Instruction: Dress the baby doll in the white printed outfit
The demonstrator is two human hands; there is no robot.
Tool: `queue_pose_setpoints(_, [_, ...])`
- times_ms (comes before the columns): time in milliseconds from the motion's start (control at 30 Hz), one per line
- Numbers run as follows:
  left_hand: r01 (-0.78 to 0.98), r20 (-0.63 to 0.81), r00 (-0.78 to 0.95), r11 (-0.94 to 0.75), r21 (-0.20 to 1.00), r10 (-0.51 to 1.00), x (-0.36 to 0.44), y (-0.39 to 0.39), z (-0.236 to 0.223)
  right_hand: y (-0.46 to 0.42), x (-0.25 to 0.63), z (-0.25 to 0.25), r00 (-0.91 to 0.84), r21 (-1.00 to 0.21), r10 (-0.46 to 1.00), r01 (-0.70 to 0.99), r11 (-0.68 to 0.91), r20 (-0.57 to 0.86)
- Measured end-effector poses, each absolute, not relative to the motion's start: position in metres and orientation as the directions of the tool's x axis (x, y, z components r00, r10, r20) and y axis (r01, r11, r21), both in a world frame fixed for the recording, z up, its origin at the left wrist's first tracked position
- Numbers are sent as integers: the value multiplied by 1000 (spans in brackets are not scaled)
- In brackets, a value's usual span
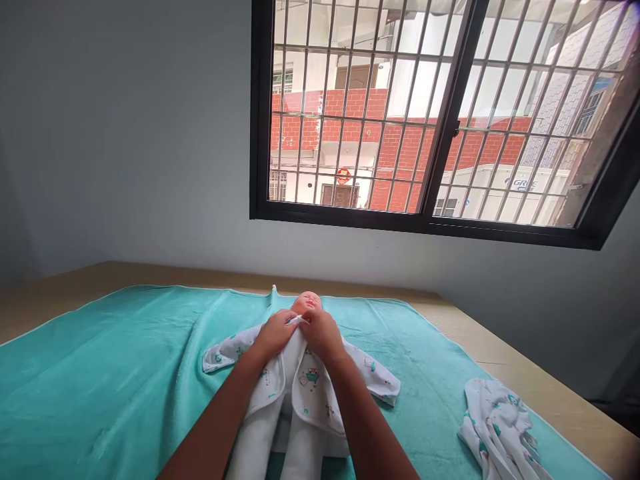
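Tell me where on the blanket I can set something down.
Widest: the blanket left of the jacket, though creased. Smaller: the patch between the jacket's right-side sleeve and the crumpled cloth. Crowded: the middle, where left hand and right hand sit close together below the doll's head.

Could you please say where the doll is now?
In the head view, the doll lies lower centre on the teal blanket, left hand and right hand at its neckline.
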State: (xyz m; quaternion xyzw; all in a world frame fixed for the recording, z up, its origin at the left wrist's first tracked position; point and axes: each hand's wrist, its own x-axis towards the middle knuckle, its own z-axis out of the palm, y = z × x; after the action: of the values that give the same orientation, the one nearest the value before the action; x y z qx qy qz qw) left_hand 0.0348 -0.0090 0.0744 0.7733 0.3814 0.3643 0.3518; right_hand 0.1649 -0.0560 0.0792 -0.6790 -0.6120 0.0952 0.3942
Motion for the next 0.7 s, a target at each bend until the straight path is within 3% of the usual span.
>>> queue_pose_setpoints(333, [299,314,394,-444,845,864,39,-7,64,-49,175,69,223,-618,910,785,46,350])
queue_pose_setpoints(700, [507,259,322,-397,765,910,37,-8,74,-36,188,60,391,-644,878,753,-133,276])
